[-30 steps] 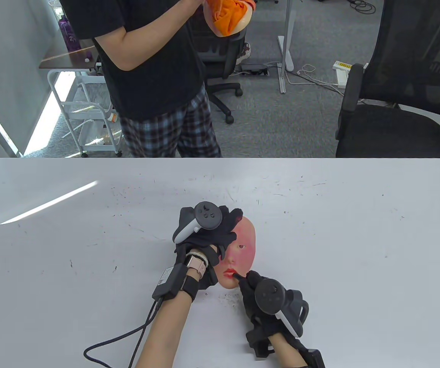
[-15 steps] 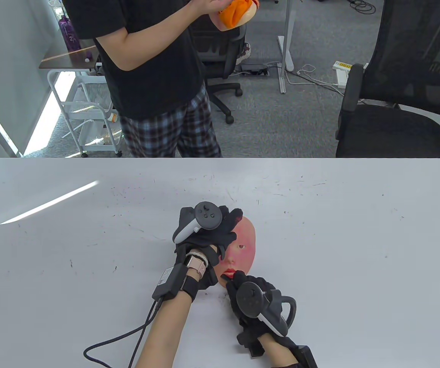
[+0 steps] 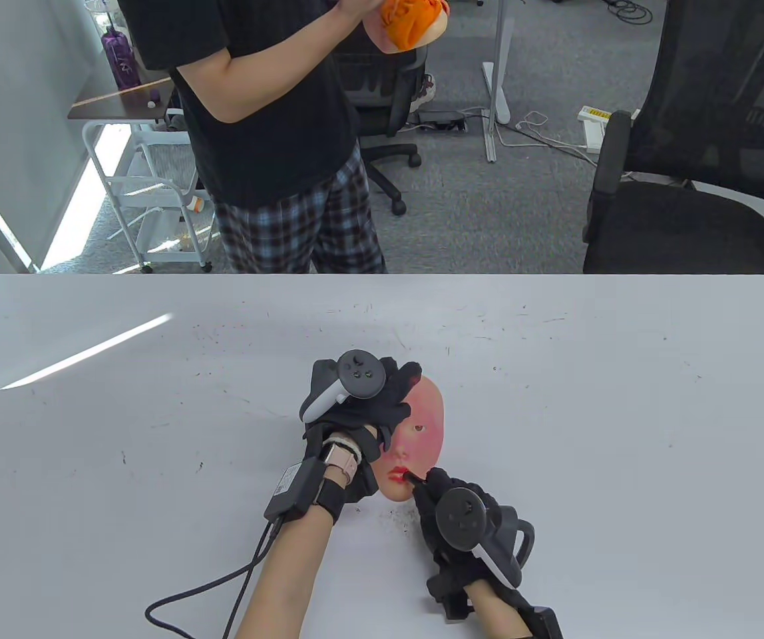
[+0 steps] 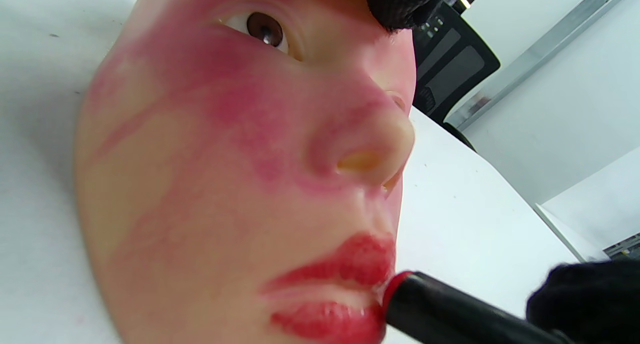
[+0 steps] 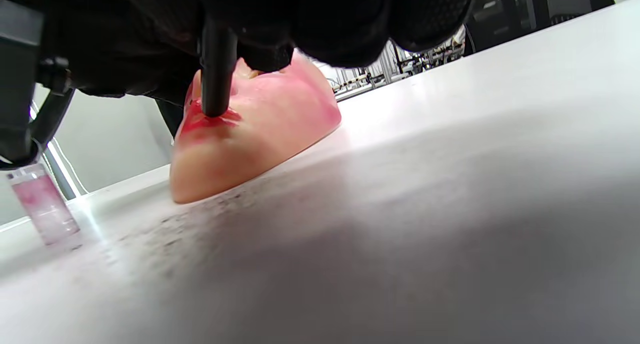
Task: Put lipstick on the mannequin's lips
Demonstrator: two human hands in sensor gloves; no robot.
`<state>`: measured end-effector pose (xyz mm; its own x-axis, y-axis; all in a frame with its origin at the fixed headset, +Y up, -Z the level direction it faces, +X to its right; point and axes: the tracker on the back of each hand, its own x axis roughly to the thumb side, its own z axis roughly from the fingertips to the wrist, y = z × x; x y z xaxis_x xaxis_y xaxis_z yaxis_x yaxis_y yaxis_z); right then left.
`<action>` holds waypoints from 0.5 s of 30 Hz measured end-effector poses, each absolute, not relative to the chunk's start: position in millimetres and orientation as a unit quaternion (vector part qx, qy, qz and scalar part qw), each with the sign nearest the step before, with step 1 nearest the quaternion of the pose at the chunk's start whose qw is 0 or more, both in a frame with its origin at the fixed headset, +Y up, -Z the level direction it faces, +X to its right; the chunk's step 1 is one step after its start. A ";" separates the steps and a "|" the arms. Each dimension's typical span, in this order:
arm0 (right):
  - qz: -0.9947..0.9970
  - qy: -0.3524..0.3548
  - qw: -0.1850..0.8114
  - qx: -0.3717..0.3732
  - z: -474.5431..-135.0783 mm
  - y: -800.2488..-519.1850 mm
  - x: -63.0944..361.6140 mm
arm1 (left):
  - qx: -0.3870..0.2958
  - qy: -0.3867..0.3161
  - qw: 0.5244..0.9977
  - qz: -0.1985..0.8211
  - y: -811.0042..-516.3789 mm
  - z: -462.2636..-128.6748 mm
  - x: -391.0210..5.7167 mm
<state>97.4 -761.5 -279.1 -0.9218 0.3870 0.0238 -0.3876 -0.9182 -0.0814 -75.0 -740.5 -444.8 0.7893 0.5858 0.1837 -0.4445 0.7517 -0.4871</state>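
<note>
Since half a second ago the right hand (image 3: 452, 509) has swung back right, gripping the lipstick (image 4: 450, 314) against the lips (image 4: 345, 294). The left hand (image 3: 355, 406) holds the mannequin face (image 3: 422, 426) on the table (image 3: 621, 399). Excess pressure could smear past the lip corner.

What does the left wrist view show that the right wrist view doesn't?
Only the left wrist view shows the mask's brown eye, nose and both red lips, with pink smears across the cheek. Only the right wrist view shows a small pink-stained clear tube standing on the table. Both show the black lipstick tip touching the lips.
</note>
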 end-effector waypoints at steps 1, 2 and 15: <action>0.981 -0.043 0.190 0.000 -279.6 -761.2 97.7 | -0.214 -0.165 0.921 0.279 -740.5 -444.9 -75.0; 0.982 -0.043 0.185 -0.002 -279.7 -761.0 98.5 | -0.215 -0.165 0.921 0.280 -740.5 -444.9 -75.0; 0.986 -0.059 0.156 0.031 -273.5 -758.7 87.9 | -0.214 -0.165 0.921 0.280 -740.5 -444.9 -75.1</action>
